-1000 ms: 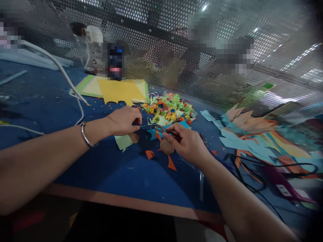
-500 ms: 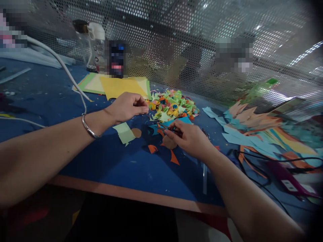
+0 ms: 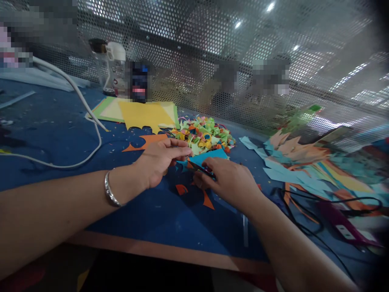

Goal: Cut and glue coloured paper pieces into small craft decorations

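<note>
My left hand (image 3: 162, 158) is closed, thumb and fingertips pinched at the near left edge of a heap of small coloured paper scraps (image 3: 208, 136). Whatever lies between those fingertips is too small to make out. My right hand (image 3: 229, 176) is wrapped round dark scissors (image 3: 209, 173), their tips pointing left toward my left hand. A blue paper piece (image 3: 217, 155) lies just beyond the right fingers. Closer to me are an orange scrap (image 3: 181, 189) and a pointed orange scrap (image 3: 208, 201). An orange sheet with curved cut-outs (image 3: 148, 141) lies behind my left hand.
Yellow paper (image 3: 139, 115) lies on green sheets at the back, near two bottles (image 3: 117, 69). A white cable (image 3: 73, 83) curves across the left. Light blue strips (image 3: 291, 172), black cords and a purple box (image 3: 343, 223) occupy the right. Perforated metal (image 3: 182, 48) stands behind.
My left hand has moved right and nearer to my right hand, uncovering the orange sheet. The light green piece and brown disc below it are now hidden. My right hand keeps the scissors.
</note>
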The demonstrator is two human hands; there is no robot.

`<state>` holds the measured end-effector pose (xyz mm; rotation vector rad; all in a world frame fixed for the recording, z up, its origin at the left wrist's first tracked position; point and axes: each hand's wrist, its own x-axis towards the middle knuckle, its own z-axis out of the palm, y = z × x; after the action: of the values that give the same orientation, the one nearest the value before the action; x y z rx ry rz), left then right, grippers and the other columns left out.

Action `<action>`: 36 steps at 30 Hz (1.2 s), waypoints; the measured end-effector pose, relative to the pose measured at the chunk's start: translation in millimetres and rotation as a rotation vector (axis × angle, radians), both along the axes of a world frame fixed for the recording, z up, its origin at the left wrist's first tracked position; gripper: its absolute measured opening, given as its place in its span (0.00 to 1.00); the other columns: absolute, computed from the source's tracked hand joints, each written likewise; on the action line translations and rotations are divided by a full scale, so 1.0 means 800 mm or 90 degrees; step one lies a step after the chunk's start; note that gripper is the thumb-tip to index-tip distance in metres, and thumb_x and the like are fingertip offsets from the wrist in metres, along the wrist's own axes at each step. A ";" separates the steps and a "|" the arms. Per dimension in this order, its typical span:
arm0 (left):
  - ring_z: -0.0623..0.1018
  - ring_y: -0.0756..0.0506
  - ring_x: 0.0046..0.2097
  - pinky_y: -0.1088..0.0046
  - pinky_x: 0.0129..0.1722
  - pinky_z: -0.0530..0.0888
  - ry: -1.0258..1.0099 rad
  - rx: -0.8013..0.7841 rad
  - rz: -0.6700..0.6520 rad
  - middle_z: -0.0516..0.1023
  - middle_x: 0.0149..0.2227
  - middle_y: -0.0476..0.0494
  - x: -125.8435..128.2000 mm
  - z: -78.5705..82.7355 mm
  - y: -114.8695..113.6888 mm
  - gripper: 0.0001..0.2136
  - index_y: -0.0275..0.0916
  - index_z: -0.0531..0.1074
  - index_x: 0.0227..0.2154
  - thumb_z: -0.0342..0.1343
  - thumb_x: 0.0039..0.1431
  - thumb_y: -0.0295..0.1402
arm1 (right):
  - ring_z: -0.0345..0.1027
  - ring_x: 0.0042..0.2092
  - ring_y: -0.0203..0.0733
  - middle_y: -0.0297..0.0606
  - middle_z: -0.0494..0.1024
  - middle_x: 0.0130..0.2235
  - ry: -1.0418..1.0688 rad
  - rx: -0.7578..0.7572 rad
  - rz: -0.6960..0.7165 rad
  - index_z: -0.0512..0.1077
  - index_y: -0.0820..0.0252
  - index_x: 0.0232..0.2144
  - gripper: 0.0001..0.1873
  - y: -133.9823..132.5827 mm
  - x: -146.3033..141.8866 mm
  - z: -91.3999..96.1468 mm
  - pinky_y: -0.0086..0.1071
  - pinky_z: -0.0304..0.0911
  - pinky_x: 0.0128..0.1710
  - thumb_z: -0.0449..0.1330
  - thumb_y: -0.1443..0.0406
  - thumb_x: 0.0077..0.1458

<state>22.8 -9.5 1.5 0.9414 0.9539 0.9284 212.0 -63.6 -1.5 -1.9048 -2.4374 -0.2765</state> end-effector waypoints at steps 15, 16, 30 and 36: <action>0.70 0.54 0.29 0.76 0.32 0.64 -0.078 -0.075 -0.033 0.74 0.27 0.51 0.006 -0.002 -0.022 0.05 0.36 0.74 0.27 0.65 0.49 0.23 | 0.72 0.38 0.40 0.40 0.80 0.43 -0.023 0.321 0.304 0.76 0.53 0.45 0.15 -0.013 -0.017 -0.002 0.32 0.62 0.34 0.50 0.68 0.66; 0.70 0.54 0.30 0.76 0.33 0.64 -0.078 -0.074 -0.036 0.74 0.27 0.51 0.005 -0.002 -0.022 0.05 0.36 0.74 0.27 0.65 0.49 0.24 | 0.72 0.38 0.40 0.40 0.80 0.42 -0.034 0.329 0.311 0.76 0.54 0.44 0.15 -0.012 -0.017 -0.003 0.32 0.62 0.34 0.50 0.68 0.66; 0.72 0.54 0.28 0.77 0.30 0.64 -0.088 -0.071 -0.042 0.74 0.25 0.51 0.001 -0.006 -0.022 0.06 0.35 0.73 0.27 0.65 0.48 0.25 | 0.74 0.38 0.38 0.41 0.78 0.40 0.218 0.299 0.375 0.74 0.57 0.42 0.09 -0.005 -0.015 -0.012 0.29 0.68 0.36 0.56 0.71 0.62; 0.75 0.54 0.27 0.79 0.29 0.68 -0.078 -0.019 -0.044 0.76 0.26 0.51 0.001 -0.014 -0.016 0.07 0.35 0.72 0.28 0.66 0.49 0.25 | 0.71 0.38 0.39 0.38 0.75 0.38 0.412 0.283 0.322 0.73 0.55 0.38 0.06 -0.003 -0.017 -0.015 0.32 0.68 0.33 0.61 0.71 0.59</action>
<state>23.9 -22.1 -9.4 0.8776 0.8245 0.9003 198.6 -65.9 -13.6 -0.9546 -2.0745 -0.1307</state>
